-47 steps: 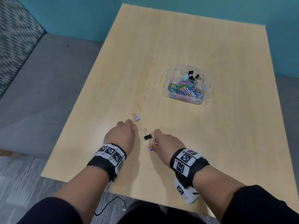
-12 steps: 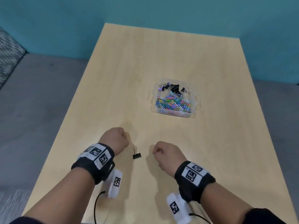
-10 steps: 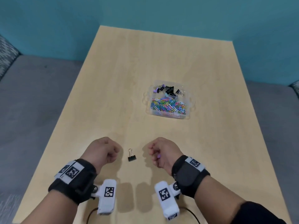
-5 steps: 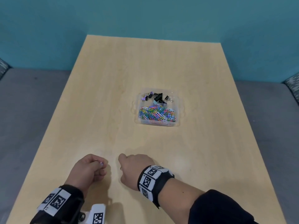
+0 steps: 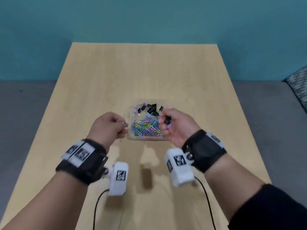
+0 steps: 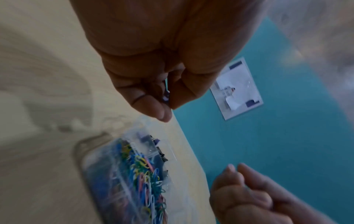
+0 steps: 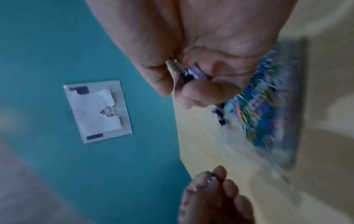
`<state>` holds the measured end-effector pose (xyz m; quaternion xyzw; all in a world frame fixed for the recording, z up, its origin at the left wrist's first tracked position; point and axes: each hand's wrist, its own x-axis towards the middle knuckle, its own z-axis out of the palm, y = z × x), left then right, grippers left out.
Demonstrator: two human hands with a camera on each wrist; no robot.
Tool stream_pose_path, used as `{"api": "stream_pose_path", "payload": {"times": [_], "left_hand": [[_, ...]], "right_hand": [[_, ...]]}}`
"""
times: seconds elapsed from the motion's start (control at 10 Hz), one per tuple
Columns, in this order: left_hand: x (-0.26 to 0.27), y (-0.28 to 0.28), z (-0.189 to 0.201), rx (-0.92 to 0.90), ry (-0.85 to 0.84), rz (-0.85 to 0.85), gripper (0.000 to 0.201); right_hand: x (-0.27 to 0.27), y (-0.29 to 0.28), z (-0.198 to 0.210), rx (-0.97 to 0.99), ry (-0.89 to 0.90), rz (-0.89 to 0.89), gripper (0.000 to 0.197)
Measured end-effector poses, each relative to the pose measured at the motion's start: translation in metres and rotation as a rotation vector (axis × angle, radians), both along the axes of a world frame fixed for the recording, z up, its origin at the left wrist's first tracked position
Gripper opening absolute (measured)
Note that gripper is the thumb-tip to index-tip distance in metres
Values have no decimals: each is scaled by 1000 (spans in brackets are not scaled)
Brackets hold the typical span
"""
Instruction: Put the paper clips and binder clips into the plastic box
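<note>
A clear plastic box (image 5: 130,136) stands mid-table, with coloured paper clips (image 5: 147,128) in its near part and black and purple binder clips (image 5: 149,108) in its far part. My left hand (image 5: 123,126) hovers at the box's left edge, fingers curled round a small purple binder clip (image 6: 166,97). My right hand (image 5: 163,122) hangs over the box's right side and grips a black binder clip (image 5: 167,120) together with a purple one (image 7: 197,73). The box (image 6: 107,174) also shows blurred in the left wrist view and the box (image 7: 285,136) in the right wrist view.
The wooden table (image 5: 149,72) stretches bare beyond the box to a teal wall (image 5: 149,19). Grey seating (image 5: 265,105) lies on both sides. Camera cables (image 5: 206,201) hang from both wrists near the front edge. A framed sheet (image 7: 97,111) hangs on the wall.
My right hand has picked the black binder clip off the table. Both hands have risen and moved forward from the front edge to the box.
</note>
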<state>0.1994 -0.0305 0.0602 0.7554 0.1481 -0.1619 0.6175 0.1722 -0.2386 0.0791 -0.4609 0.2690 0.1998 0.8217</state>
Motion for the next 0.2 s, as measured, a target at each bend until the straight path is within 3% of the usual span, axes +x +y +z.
{"api": "stream_pose_path", "payload": {"times": [0.1, 0.2], "left_hand": [[41, -33, -2, 174, -85, -158, 23], [65, -54, -9, 346, -166, -263, 20]], "right_hand": [[40, -7, 0, -298, -20, -17, 8], [66, -11, -7, -392, -7, 1, 9]]}}
